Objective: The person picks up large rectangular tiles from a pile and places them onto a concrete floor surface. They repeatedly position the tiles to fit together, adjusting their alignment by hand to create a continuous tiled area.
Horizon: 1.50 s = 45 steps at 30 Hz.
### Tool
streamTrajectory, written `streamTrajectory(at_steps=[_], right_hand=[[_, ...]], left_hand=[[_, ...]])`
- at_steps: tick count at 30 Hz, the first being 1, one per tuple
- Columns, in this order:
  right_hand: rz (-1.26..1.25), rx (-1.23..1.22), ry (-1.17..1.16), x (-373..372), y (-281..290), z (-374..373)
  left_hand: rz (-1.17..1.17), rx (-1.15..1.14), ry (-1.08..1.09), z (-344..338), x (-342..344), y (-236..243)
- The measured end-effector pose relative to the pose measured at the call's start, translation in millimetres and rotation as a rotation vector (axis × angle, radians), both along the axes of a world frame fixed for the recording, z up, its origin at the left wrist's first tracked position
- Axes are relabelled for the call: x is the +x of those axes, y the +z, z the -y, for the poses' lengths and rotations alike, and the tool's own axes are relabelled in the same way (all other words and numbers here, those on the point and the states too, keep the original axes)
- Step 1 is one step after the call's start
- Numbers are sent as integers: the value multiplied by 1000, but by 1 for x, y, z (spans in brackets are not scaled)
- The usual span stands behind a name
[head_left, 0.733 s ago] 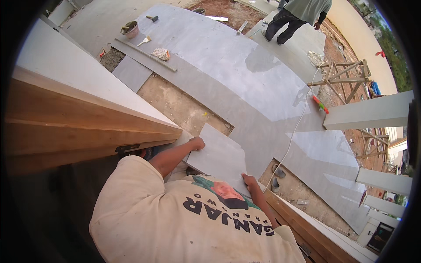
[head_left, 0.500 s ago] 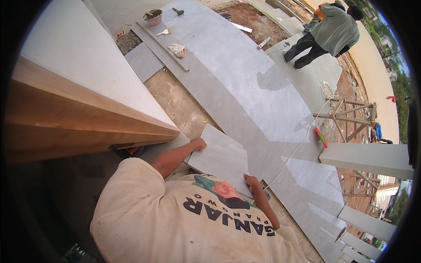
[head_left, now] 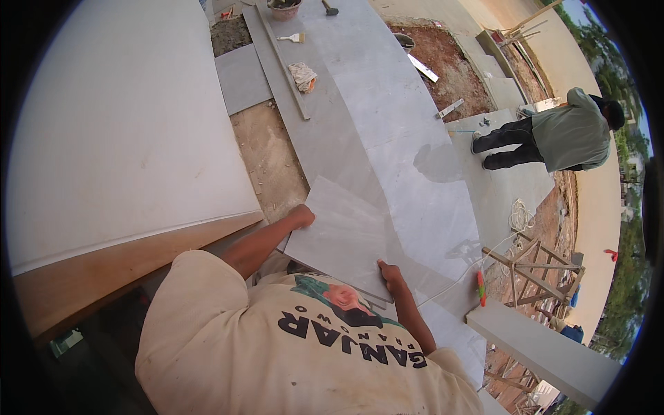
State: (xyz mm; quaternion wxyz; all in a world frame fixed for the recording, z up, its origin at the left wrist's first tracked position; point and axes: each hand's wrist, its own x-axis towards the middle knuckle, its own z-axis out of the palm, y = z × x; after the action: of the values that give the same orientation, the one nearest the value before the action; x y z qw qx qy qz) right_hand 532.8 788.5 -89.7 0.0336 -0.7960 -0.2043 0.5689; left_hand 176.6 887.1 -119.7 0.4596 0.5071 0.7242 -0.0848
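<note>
My left hand (head_left: 301,216) grips the left edge of a square grey tile (head_left: 339,232), with fingers wrapped round it. My right hand (head_left: 390,275) holds the tile's right side near its lower corner, thumb on top. The tile is held in front of my body, with further tile edges showing beneath its lower side. Beyond it are a bare cement strip (head_left: 263,155) and a broad surface of laid grey tiles (head_left: 394,180).
A wall (head_left: 117,131) with wooden trim is at left. A straightedge (head_left: 281,62), brush (head_left: 294,38), rag (head_left: 303,76), bucket (head_left: 284,8) and mallet (head_left: 330,10) lie beyond. A co-worker (head_left: 567,135) stands right, near a wooden stand (head_left: 529,273), cable (head_left: 520,216) and post (head_left: 539,349).
My view has turned, so the wall fills more of the left and the co-worker appears farther right. The tile in both hands has shifted slightly leftward and upward in the picture.
</note>
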Motion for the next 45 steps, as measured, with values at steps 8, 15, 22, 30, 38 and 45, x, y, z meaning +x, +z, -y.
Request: streamTrajectory(at_steps=[8,15,22,30,38,45], right_hand=[[30,20,276,15,0,-218],[16,48,390,28,-40,-412],[53,57,537,-52,-42,-581],[49,178,681,-116,-203,-744],[9,454,834,-175,-395,-862],[-10,603,880,-206,-498,-891]], left_hand=[[31,-89,268,-147,7,8],[55,-127,516,-273,10,25],[108,-48,756,-396,-46,-63],[97,87,897,-514,-97,-197],[-31,320,936,-599,-147,-336],[-99,505,969,-619,-160,-441]])
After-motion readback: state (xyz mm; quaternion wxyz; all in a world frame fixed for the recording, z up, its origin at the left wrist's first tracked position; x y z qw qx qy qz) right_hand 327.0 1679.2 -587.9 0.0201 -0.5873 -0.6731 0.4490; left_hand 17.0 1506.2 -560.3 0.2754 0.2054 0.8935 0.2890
